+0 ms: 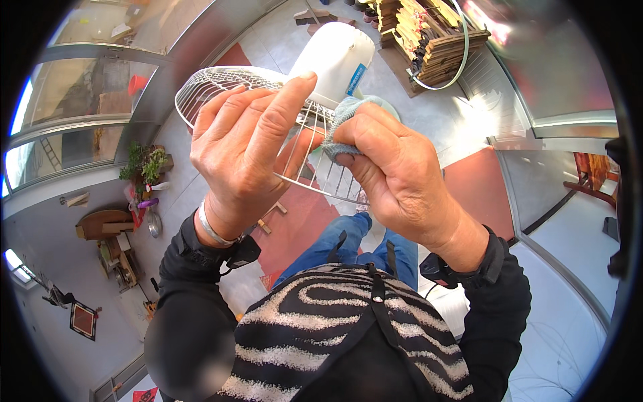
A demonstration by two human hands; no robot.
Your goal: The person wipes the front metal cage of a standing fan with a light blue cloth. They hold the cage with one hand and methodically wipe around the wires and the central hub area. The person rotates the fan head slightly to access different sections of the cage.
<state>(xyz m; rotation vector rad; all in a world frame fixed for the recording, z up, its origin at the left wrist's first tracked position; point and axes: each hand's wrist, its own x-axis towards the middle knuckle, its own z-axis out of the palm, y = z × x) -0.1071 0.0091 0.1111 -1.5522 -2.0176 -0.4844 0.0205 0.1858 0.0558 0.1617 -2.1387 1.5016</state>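
A white electric fan stands before me, its motor housing (334,58) upward and a blue label on its side. The white wire fan guard (221,80) spreads from the housing to the left and towards me. My left hand (248,135) grips the guard, its thumb side passing behind the wires and the index finger reaching up near the housing. In my right hand (394,156) a grey-green cloth (344,123) is pinched against the guard's wires, just below the housing. The fan's base is mostly hidden behind the cloth and hand.
Stacked split wood (437,50) with a pale hose over it lies at the upper right. A broom (316,17) is on the tiled floor beyond the fan. Potted plants (150,163) stand at the left by the windows. Red mats (301,226) cover parts of the floor.
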